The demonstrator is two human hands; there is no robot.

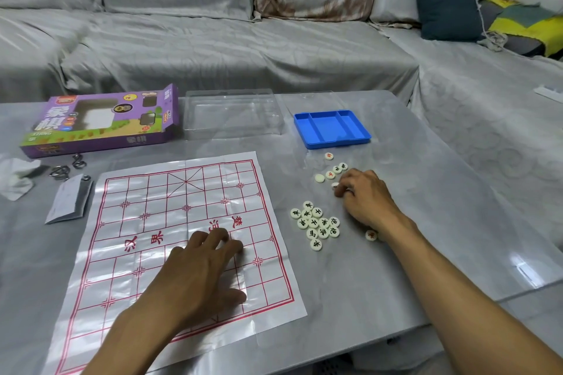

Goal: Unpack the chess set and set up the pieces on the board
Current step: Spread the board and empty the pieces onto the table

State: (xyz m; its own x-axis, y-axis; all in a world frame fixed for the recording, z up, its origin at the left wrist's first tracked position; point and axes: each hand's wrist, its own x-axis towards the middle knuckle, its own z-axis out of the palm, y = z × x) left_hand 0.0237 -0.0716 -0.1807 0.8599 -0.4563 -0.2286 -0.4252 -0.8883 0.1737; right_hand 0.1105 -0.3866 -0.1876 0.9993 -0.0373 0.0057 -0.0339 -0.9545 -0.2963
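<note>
Paper board flat on grey table, long axis running away from viewer, slightly skewed. Left hand splayed open, pressing board. Right hand fingers curled over loose pieces right of board; actual pinch, can't tell. Blue tray beyond.

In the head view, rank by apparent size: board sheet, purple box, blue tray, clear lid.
1. board sheet, nearest the camera
2. purple box
3. clear lid, close to the box, so this order is unsure
4. blue tray
</note>
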